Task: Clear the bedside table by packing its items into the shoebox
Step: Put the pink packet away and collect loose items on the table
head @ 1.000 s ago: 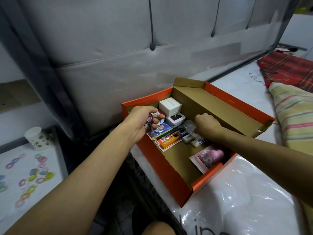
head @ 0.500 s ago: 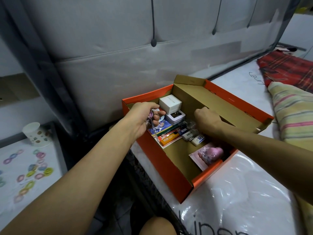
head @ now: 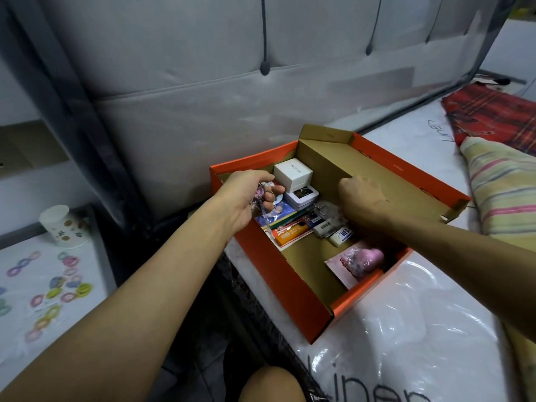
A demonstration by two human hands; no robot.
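Orange cardboard shoebox (head: pixel 290 291), matte brown inside, on plastic-wrapped mattress (head: pixel 406 314). Left grip (head: pixel 246 198) pinches glossy charms (head: pixel 259 195) — details blurred. Right grip (head: pixel 361 195) knuckles-up, fingers hidden — cannot tell hold.

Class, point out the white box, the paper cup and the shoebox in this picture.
white box (head: pixel 293 175): head view, on its top face.
paper cup (head: pixel 62 227): head view, on its patterned side.
shoebox (head: pixel 290 294): head view, on its orange outer wall.
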